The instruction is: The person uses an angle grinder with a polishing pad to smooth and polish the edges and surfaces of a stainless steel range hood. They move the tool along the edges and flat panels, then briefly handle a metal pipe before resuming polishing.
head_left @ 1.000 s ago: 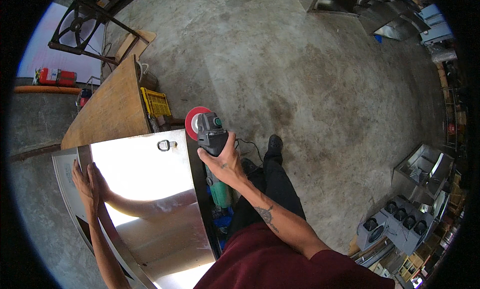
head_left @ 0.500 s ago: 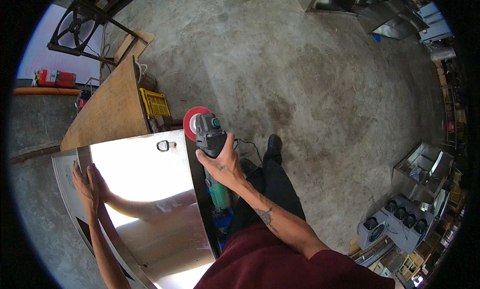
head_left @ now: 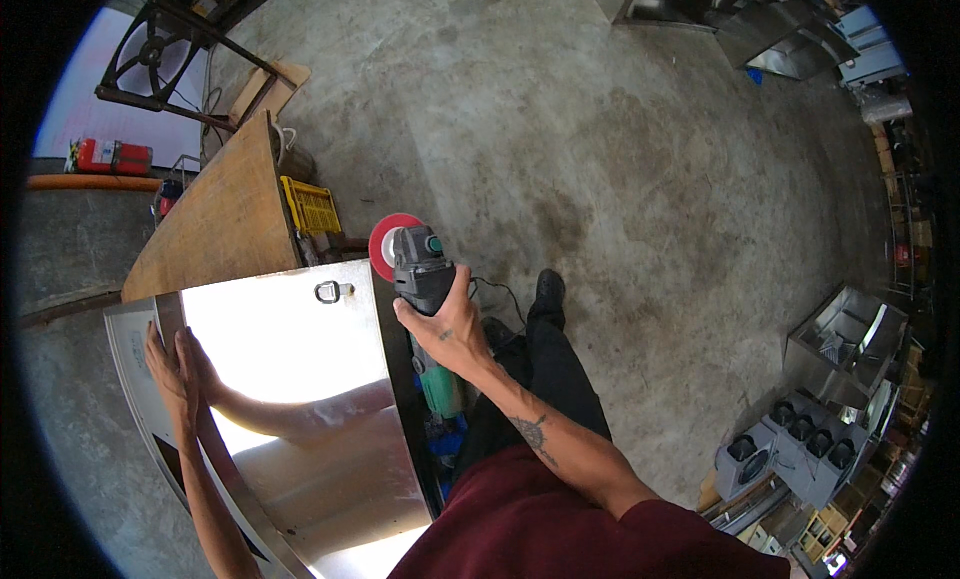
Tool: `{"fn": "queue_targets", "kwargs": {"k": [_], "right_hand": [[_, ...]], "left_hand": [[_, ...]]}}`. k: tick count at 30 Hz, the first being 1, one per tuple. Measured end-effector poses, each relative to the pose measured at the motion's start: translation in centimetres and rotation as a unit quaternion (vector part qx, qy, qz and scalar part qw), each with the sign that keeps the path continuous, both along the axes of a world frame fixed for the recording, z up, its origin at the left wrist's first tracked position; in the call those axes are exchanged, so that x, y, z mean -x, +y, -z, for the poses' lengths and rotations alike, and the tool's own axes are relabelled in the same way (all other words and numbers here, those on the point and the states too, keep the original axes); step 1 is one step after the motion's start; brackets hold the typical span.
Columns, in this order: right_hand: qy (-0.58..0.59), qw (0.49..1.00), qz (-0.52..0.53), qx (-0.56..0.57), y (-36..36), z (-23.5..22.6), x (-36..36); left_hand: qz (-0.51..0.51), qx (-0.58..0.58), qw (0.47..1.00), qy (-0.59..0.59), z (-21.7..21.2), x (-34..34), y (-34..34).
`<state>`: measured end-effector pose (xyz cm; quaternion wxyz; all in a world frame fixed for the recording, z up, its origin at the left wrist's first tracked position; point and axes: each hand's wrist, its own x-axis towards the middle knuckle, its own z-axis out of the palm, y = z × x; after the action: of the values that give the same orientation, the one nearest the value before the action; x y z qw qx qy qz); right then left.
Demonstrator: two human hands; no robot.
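Observation:
My right hand (head_left: 447,326) is wrapped around the body of an angle grinder (head_left: 424,278), dark grey with a teal button. Its red disc (head_left: 394,222) points away from me, beside the corner of a shiny metal cabinet (head_left: 330,489) and apart from it. Against the cabinet's raised left edge lies my left hand (head_left: 173,377), fingers stretched forward and its reflection showing in the polished face. A small metal latch (head_left: 328,292) sits near the far edge of that face. Below my right hand, a green tool or machine (head_left: 441,391) is partly hidden.
Beyond the cabinet stand a wooden board (head_left: 215,219) and a yellow crate (head_left: 311,207). A black fan (head_left: 150,49) and a red fire extinguisher (head_left: 112,157) are at the far left. Grey boxes with round black fittings (head_left: 800,439) and a steel sink unit (head_left: 845,344) stand on the right.
The grinder in my right hand has shifted very slightly to the right. My left hand stays in the same place on the cabinet edge.

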<state>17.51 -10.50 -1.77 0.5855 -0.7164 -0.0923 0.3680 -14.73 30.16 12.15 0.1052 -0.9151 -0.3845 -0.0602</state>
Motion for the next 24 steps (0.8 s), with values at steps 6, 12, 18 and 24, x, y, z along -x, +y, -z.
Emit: {"fn": "queue_targets", "kwargs": {"k": [6, 12, 18, 24], "right_hand": [[0.001, 1.000, 0.019, -0.007, 0.1, 1.5, 0.5], [0.006, 0.999, 0.021, 0.038, 0.6, 5.7, 0.5], [0.026, 0.996, 0.018, 0.081, 0.5, 7.7, -0.1], [0.015, 0.999, 0.027, 0.038, 0.1, 7.1, 0.0]], "left_hand": [[0.001, 0.001, 1.000, -0.003, -0.3, -0.1, -0.1], [-0.003, 0.003, 1.000, -0.001, -0.4, -0.6, -0.4], [-0.011, 0.026, 1.000, -0.002, -0.2, 0.2, 0.4], [-0.003, 0.029, 1.000, -0.004, 0.2, 1.2, 1.3]]}}
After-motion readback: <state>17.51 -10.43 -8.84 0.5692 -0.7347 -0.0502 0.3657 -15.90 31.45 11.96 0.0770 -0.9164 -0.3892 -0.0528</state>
